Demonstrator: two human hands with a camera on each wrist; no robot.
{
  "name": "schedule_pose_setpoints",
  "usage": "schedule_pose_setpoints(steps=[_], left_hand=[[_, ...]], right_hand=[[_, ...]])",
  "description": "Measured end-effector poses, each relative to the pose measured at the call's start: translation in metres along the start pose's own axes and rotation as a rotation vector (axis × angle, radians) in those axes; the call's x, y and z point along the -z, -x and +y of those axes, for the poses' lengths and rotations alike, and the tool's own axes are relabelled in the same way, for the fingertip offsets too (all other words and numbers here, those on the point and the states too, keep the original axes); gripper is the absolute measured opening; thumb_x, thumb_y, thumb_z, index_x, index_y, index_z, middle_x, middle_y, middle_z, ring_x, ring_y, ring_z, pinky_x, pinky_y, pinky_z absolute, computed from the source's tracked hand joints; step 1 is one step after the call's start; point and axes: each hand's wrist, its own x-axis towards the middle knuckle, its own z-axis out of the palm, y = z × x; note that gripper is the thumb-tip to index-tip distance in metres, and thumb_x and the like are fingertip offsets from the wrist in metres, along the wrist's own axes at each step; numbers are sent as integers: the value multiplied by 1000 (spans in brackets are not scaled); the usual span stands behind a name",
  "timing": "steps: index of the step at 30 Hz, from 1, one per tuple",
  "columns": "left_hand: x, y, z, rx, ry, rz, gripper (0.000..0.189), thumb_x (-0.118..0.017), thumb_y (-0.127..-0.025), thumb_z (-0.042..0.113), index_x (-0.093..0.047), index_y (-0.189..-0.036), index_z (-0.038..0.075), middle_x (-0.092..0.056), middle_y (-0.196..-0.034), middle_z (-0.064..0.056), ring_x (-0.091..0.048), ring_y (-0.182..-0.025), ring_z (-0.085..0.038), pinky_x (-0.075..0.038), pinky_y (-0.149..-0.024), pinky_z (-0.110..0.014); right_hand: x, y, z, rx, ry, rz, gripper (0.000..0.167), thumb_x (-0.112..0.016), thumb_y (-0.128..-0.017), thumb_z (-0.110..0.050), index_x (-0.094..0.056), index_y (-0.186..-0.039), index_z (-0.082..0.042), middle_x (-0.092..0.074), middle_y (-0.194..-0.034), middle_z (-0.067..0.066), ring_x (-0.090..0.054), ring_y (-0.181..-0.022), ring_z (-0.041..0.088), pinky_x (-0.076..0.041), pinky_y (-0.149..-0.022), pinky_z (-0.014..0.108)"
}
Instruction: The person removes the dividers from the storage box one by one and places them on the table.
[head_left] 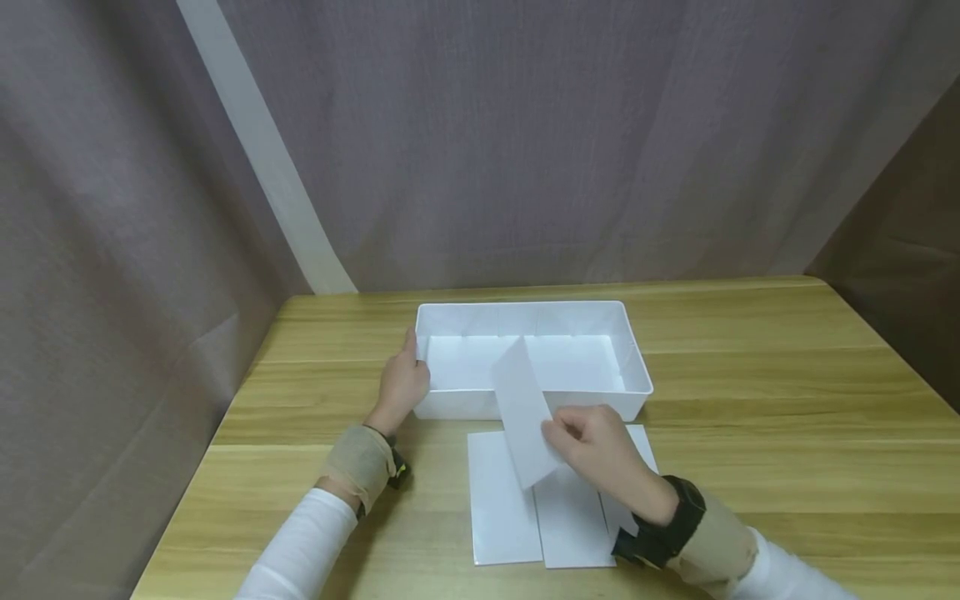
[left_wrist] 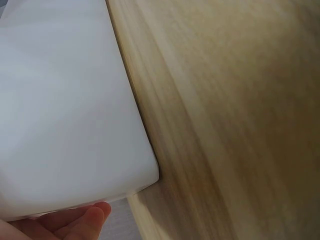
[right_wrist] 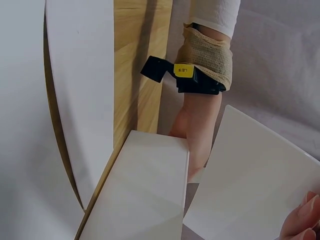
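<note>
A white, open-topped rectangular box (head_left: pixel 457 406) stands on the wooden table. At its left end my left hand (head_left: pixel 402 383) grips the wall, and the left wrist view shows fingertips (left_wrist: pixel 95 217) against the end face. My right hand (head_left: pixel 600 450) pinches a thin white rectangular panel (head_left: pixel 522 421) by its right edge. This panel is held tilted, overlapping the box's front wall in the head view. Under it, similar white panels lie side by side in front of the box: a left one (head_left: pixel 502 508), a middle one (head_left: pixel 576 525) and a right one (head_left: pixel 641 442), partly hidden by the right hand.
The wooden table (head_left: pixel 787 433) extends to both sides of the box. A grey curtain (head_left: pixel 525 150) hangs along the back, with a pale strip (head_left: pixel 262 142) at left. Both wrists wear bands with black mounts.
</note>
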Motion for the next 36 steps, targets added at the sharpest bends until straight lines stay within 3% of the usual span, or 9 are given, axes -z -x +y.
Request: schedule_pose_setpoints(steps=[7, 12, 19, 25, 36], left_hand=[[1, 1, 0, -15, 0, 0, 59, -33, -85, 3, -15, -141, 1, -58, -73, -23, -40, -46, -18, -38, -48, -29], [1, 2, 0, -26, -9, 11, 58, -34, -85, 3, -16, -140, 0, -60, -84, -26, -45, -53, -20, -42, -57, -32], [1, 1, 0, -12, -3, 4, 59, -34, -85, 4, -15, -141, 2, -55, -66, -18, -41, -48, -19, -39, -50, -29], [1, 0, -1, -8, -3, -2, 58, -33, -86, 4, -14, -141, 1, -53, -64, -18, -38, -46, -17, -38, -49, -28], [1, 1, 1, 20, 11, -19, 58, -32, -87, 5, -13, -142, 3, -36, -51, -3, -28, -41, -13, -32, -43, -26]], right_hand=[[2, 4, -1, -2, -7, 3, 36, -51, -83, -5, -37, -49, -10, -25, -46, -12, -24, -41, -3, -22, -38, 16], [4, 7, -2, 13, -11, 8, 37, -51, -83, -6, -37, -49, -10, -25, -46, -13, -24, -41, -3, -22, -39, 15], [7, 10, -1, 44, -5, 14, 38, -52, -83, -7, -37, -49, -11, -25, -46, -14, -24, -42, -4, -23, -39, 15], [9, 13, 1, 57, -16, 8, 37, -53, -83, -6, -38, -49, -11, -26, -47, -15, -25, -43, -4, -24, -40, 15], [11, 18, 2, 42, -42, -16, 36, -54, -83, -6, -40, -49, -10, -30, -46, -14, -27, -43, -4, -27, -40, 16]])
